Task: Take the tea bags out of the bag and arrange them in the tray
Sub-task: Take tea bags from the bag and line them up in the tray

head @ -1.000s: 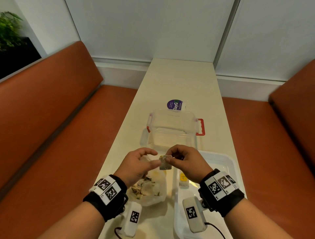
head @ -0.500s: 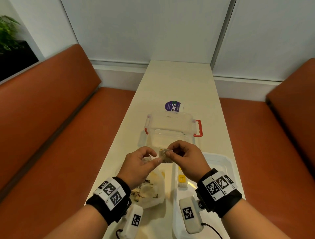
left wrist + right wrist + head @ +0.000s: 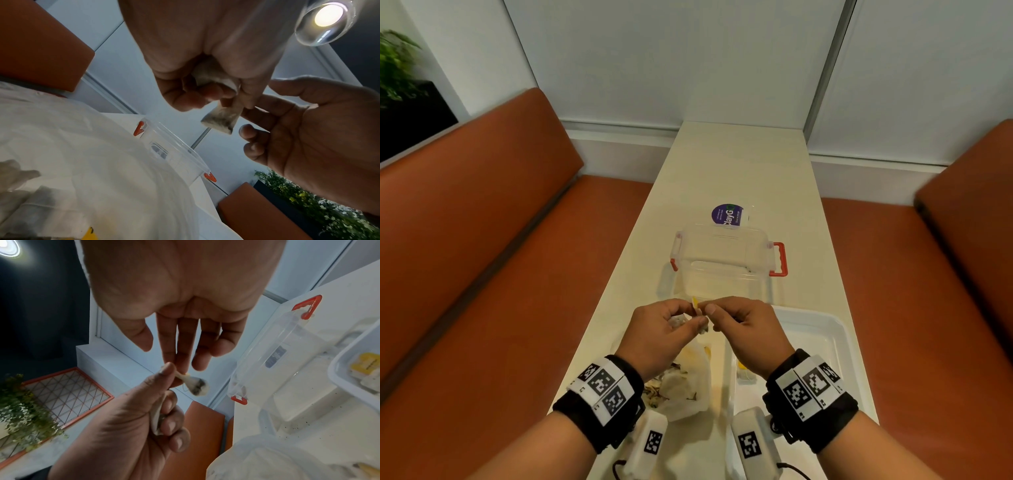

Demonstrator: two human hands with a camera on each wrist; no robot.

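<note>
I saw both hands above plastic bag (image 3: 688, 383): left grip (image 3: 666, 329) pinched tea bag (image 3: 221, 119); right grip (image 3: 743, 323) pinched its yellow tag (image 3: 695, 302).

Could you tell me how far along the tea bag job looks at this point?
Early stage. Done: one yellow-tagged tea bag already lies in the white tray. In hand: the left hand and right hand together pinch a tea bag above the table, seemingly separating it from another in the left palm. Left: more tea bags remain in the plastic bag.
</note>
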